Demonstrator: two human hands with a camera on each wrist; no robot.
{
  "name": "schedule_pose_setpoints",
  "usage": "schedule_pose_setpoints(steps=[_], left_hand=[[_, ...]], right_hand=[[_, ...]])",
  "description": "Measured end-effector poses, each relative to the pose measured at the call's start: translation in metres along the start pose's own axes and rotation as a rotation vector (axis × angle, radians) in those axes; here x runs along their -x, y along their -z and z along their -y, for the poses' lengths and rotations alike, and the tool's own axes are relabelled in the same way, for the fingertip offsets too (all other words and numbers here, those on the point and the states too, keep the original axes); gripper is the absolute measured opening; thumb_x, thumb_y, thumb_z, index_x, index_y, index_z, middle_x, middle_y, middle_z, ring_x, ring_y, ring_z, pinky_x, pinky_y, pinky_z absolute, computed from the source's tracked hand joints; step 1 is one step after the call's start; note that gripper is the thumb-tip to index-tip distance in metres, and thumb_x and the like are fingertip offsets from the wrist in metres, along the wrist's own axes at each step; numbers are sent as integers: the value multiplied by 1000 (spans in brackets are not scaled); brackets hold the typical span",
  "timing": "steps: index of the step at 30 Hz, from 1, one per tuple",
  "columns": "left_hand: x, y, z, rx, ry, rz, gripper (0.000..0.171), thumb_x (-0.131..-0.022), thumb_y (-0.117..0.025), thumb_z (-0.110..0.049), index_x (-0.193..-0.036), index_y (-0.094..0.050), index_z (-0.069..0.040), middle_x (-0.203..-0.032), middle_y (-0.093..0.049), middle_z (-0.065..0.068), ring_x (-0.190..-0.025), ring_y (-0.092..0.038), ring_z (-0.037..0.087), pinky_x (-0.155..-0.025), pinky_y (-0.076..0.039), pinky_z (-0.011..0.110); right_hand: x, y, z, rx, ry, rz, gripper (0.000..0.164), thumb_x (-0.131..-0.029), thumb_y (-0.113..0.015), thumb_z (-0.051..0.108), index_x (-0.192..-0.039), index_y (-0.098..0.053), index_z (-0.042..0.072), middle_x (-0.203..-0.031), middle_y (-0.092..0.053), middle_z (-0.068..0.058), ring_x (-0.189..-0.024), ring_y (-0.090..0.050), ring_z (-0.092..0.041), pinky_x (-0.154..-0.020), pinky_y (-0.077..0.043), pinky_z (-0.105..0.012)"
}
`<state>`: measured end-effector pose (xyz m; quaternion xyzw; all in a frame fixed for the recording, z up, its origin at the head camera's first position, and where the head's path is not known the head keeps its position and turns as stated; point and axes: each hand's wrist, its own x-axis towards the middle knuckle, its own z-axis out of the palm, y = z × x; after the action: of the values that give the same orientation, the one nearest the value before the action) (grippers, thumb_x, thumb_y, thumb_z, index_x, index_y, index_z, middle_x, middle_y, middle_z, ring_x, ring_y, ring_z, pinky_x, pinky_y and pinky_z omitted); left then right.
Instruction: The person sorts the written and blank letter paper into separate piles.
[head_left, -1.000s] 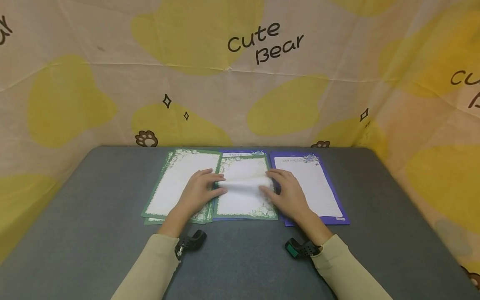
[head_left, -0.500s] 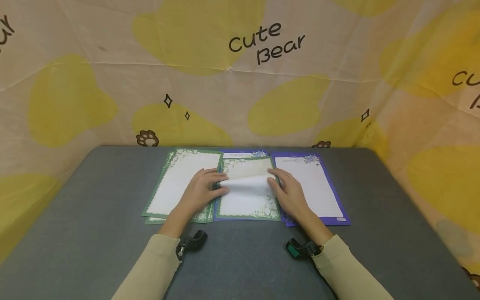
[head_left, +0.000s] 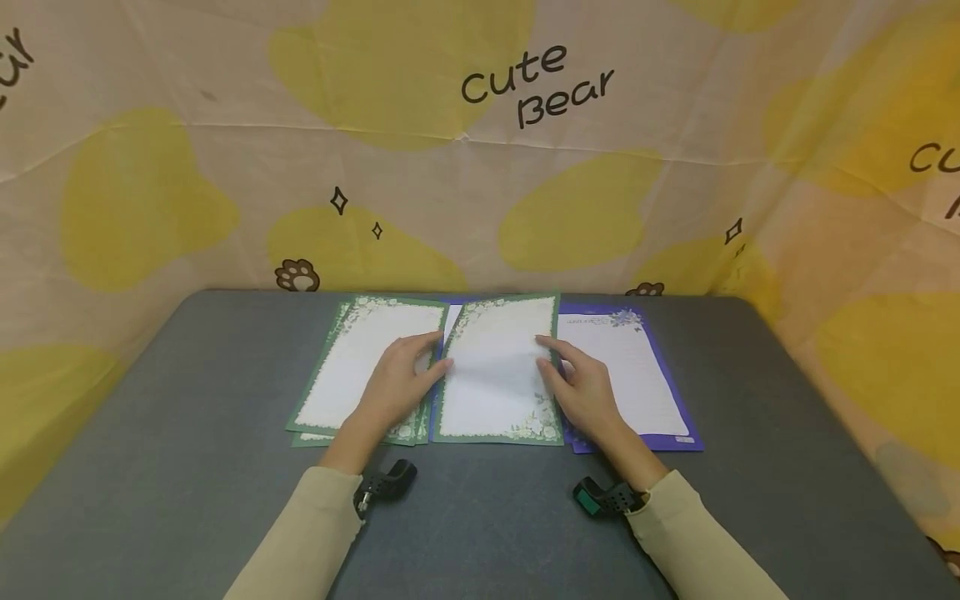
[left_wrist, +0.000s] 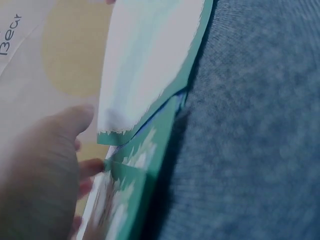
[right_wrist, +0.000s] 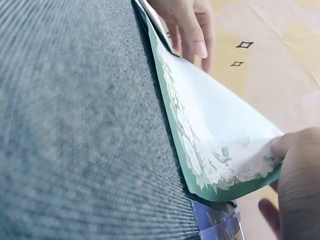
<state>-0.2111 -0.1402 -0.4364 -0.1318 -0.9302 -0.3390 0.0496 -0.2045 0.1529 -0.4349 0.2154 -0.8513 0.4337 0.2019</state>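
Observation:
A green-bordered sheet of stationery paper [head_left: 495,375] with printed flowers lies in the middle of the head view, bowed slightly upward. My right hand [head_left: 582,387] pinches its right edge between thumb and fingers. In the right wrist view that thumb [right_wrist: 282,145] presses on the flowered border. My left hand [head_left: 397,379] is at the sheet's left edge, thumb and fingers spread apart; in the left wrist view its thumb [left_wrist: 80,117] stands clear of the paper. Beneath that hand lie more green-bordered sheets [head_left: 337,375], overlapping.
Purple-bordered sheets [head_left: 630,375] lie to the right, partly under my right hand; another purple edge shows behind the middle sheet. All rest on a grey table [head_left: 480,517]. A patterned cloth [head_left: 420,192] hangs behind the table's far edge.
The middle sheet's buckled far half has straightened, its far edge now reaching further back over the purple sheet. My left hand's fingers have come off its left edge; the right hand keeps its hold.

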Motion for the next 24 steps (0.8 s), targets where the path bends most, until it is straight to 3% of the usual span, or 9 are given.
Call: schedule_pose_setpoints(steps=[1, 5, 9, 13, 17, 19, 22, 24], left_hand=[[0, 0, 0, 2, 10, 5, 58, -100, -60, -48, -148, -52, -18, -146, -59, 5, -138, -51, 29, -117, -39, 53], [0, -1, -2, 19, 9, 26, 58, -100, -59, -48, -151, -49, -20, -145, -61, 4, -139, -49, 29, -118, -37, 54], [0, 0, -4, 46, -17, 9, 53, -102, -58, -41, -151, -48, -23, -145, -60, 5, -139, -50, 29, -119, -36, 54], [1, 1, -8, 78, -51, -43, 46, -103, -60, -32, -147, -54, -22, -145, -59, 8, -135, -54, 31, -115, -41, 55], [1, -1, -12, 131, -72, -111, 41, -101, -63, -25, -142, -60, -18, -137, -65, 7, -117, -66, 27, -102, -54, 47], [0, -2, -13, 168, -77, -149, 40, -100, -66, -21, -139, -62, -16, -132, -67, 6, -99, -69, 22, -86, -60, 39], [-1, -3, -14, 224, -86, -192, 39, -97, -69, -14, -136, -65, -13, -134, -66, 8, -79, -63, 15, -65, -56, 26], [-3, -4, -15, 251, -90, -200, 40, -96, -70, -11, -135, -65, -11, -138, -64, 9, -72, -57, 13, -57, -49, 23]], right_hand=[[0, 0, 0, -5, 22, -10, 34, -95, -70, 9, -129, -69, 9, -116, -75, -16, -49, -32, 0, -49, -32, -21], [0, 0, 0, -27, 101, -50, 33, -92, -71, 4, -125, -71, 7, -119, -75, -14, -77, -65, -15, -55, -40, -25], [0, -1, -1, -38, 139, -72, 34, -90, -72, 1, -124, -71, 5, -120, -75, -15, -95, -74, -27, -65, -51, -32], [0, -1, -1, -49, 129, -73, 35, -90, -72, 1, -125, -71, 5, -122, -74, -16, -93, -75, -31, -62, -54, -29], [1, -1, -1, -55, 85, -59, 34, -92, -71, 3, -126, -70, 6, -123, -73, -18, -86, -76, -33, -54, -52, -24], [1, -1, -1, -55, 53, -47, 32, -94, -70, 5, -126, -70, 6, -125, -72, -18, -84, -77, -33, -56, -56, -27], [1, -1, 0, -47, -16, -46, 28, -98, -66, 11, -126, -71, 9, -126, -72, -14, -85, -77, -30, -65, -62, -32], [1, -1, 1, -42, -58, -59, 26, -99, -64, 13, -124, -73, 10, -125, -73, -12, -87, -77, -29, -70, -63, -33]])
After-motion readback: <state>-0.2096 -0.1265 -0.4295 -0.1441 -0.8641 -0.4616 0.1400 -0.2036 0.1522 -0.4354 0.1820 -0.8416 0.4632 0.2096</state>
